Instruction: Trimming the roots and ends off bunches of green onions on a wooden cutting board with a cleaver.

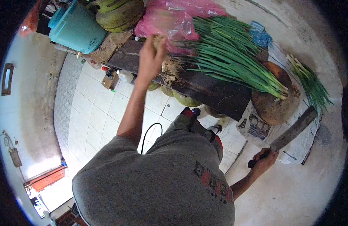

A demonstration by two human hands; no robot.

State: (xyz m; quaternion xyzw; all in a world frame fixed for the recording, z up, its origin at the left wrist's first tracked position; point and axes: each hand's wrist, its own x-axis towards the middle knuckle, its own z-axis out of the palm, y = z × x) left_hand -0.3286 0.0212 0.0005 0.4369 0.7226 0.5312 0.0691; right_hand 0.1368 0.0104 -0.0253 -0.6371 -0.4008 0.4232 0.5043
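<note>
My left hand (152, 58) is over the dark wooden bench, its fingers closed around a blurred pale-brown clump that looks like roots, beside a pink plastic bag (181, 24). More cut roots (172, 69) lie just right of it. My right hand (266, 161) grips the handle of a broad-bladed knife (292, 130), whose blade points up and to the right over newspaper. Long green onions (233, 62) lie across the bench, with their pale ends on a round wooden chopping board (275, 110). A smaller bunch of green onions (309, 79) lies right of the board.
A turquoise plastic bucket (77, 31) and green-yellow gas cylinders (120, 14) stand at the upper left. A blue cloth (260, 34) is behind the onions. Printed paper (298, 147) lies under the board. A white bottle (125, 76) and more cylinders (186, 99) are below the bench.
</note>
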